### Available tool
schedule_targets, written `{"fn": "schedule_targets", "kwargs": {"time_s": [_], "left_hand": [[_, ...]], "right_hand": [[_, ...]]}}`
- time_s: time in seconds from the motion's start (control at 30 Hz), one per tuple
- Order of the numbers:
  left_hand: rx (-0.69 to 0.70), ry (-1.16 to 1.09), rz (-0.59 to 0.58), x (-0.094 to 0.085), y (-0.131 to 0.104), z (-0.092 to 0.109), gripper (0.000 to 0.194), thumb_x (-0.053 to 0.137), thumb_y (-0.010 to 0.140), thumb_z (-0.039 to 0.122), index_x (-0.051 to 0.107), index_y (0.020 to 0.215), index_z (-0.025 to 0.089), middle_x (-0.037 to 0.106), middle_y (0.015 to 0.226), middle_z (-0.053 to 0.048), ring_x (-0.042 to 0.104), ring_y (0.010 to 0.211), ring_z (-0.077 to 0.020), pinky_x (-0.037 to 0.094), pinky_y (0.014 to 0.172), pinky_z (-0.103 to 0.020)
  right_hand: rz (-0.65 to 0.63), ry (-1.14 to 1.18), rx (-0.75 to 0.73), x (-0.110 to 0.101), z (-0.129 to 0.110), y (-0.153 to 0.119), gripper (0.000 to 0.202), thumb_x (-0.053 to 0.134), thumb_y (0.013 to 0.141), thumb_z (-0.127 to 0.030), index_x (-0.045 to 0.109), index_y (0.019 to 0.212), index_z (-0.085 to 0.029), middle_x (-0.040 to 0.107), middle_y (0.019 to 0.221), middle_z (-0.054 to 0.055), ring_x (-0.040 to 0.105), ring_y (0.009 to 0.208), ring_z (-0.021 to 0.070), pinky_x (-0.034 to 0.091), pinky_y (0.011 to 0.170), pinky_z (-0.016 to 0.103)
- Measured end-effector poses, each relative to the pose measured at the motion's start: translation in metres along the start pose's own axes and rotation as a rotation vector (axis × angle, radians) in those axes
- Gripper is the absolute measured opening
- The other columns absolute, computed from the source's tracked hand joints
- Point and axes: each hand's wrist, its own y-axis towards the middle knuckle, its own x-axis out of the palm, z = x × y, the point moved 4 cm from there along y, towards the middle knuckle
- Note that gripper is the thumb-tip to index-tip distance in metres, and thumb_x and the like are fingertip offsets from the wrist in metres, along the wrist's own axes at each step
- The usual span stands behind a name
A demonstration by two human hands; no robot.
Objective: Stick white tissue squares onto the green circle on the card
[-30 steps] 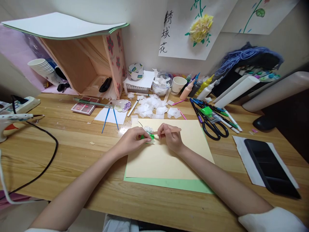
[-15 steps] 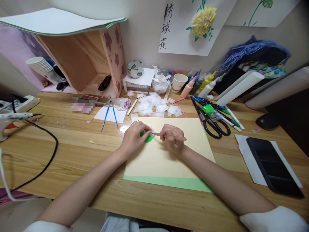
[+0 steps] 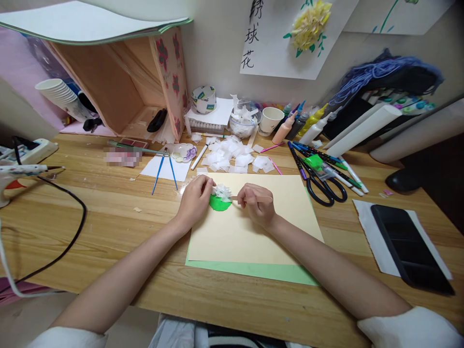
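A round green piece (image 3: 220, 203) lies over the left part of a cream sheet (image 3: 250, 241), with white paper tufts (image 3: 222, 191) on its upper half. My left hand (image 3: 196, 198) has its fingers closed on the green piece's left edge. In my right hand (image 3: 256, 204) is a thin wooden stick (image 3: 264, 198), held in a pinch. The stick's tip meets the right side of the white tufts. A light green sheet (image 3: 253, 272) shows beneath the cream one.
White paper squares (image 3: 226, 153) lie behind the sheets, near a bowl (image 3: 243, 126) of paper scraps and a paper cup (image 3: 270, 121). Black scissors (image 3: 322, 191) and pens lie right. A phone (image 3: 409, 249) is at far right, a black cable (image 3: 81, 227) at left.
My left fingers have drawn back to the green piece's left edge, uncovering it and the white tufts. My right hand has shifted slightly, with the stick still in it.
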Motion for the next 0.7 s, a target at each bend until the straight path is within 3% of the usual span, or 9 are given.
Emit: {"fn": "schedule_targets", "kwargs": {"time_s": [0.7], "left_hand": [[-0.082,0.032,-0.001,-0.0006,0.0036,-0.0038,0.029,0.033,0.092,0.028,0.049,0.07,0.02,0.06,0.073,-0.001,0.054,0.074,-0.0164,0.036,0.066,-0.029]], "right_hand": [[0.002,-0.009,0.152,0.0038,0.0052,0.0046,0.047,0.029,0.097,-0.037,0.049,0.057,-0.022,0.051,0.05,0.0,0.05,0.05,0.0132,0.042,0.057,0.028]]}}
